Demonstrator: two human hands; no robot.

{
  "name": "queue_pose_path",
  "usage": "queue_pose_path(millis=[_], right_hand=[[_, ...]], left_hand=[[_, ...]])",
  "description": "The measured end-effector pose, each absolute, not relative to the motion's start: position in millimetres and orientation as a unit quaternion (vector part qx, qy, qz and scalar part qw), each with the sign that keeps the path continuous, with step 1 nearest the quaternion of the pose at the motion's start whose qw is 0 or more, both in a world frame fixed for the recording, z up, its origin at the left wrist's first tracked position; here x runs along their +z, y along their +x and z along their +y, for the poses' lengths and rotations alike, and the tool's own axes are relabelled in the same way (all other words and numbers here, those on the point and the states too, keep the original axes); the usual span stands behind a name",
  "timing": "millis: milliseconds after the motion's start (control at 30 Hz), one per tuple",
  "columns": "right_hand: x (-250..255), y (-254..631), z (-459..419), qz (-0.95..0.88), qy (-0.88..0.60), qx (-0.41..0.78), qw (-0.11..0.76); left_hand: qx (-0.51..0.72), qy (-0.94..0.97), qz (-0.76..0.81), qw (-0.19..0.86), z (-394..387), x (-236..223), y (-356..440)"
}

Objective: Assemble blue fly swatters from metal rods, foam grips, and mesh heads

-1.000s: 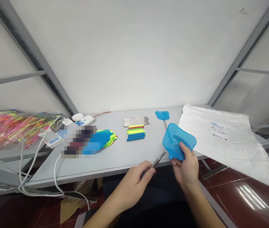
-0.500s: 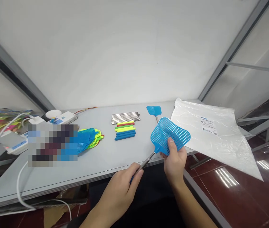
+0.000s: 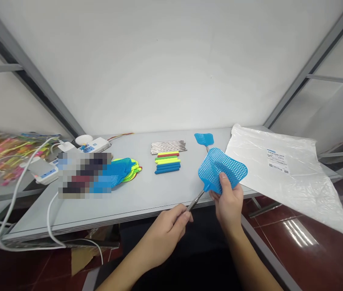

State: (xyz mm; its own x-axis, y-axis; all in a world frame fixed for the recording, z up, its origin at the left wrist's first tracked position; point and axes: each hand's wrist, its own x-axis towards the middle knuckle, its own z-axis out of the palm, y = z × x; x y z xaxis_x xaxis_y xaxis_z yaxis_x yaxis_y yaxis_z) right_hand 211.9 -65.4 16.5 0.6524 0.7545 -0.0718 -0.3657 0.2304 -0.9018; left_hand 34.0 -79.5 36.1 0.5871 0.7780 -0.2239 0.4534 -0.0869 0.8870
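Note:
My right hand grips the lower edge of a blue mesh fly swatter head, thumb on top, just past the table's front edge. My left hand is closed round the metal telescopic rod, whose far end is joined to the head's neck. A second blue swatter lies on the grey table behind it. Further left lie a row of metal rods and a stack of coloured handles.
A pile of blue and yellow-green swatter heads lies at centre left beside a blurred patch. White power strips and cables sit at the left. Large clear plastic bags overhang the table's right end. Packed colourful swatters fill the far left.
The rod's tip, apart from the head a second ago, is now joined to its neck. Both hands stay closed on their parts, and the view has shifted slightly.

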Motion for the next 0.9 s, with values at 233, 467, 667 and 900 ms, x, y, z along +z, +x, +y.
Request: queue_pose_path(millis=[233, 467, 667, 900], right_hand=[[18.2, 211.8, -66.9, -0.207, -0.526, 0.356, 0.744], [19.4, 210.2, -64.9, -0.213, -0.514, 0.362, 0.749], [23.8, 208.8, -61.5, -0.242, -0.488, 0.369, 0.753], [28.5, 203.8, -58.0, -0.273, -0.471, 0.365, 0.755]], left_hand=[[0.177, 0.78, 0.44, 0.407, -80.8, 33.1, 33.4], [0.195, 0.754, 0.429, 0.458, -83.0, 33.8, 34.2], [0.214, 0.676, 0.405, 0.577, -81.7, 32.6, 34.3], [0.234, 0.709, 0.428, 0.51, -80.2, 37.3, 32.0]])
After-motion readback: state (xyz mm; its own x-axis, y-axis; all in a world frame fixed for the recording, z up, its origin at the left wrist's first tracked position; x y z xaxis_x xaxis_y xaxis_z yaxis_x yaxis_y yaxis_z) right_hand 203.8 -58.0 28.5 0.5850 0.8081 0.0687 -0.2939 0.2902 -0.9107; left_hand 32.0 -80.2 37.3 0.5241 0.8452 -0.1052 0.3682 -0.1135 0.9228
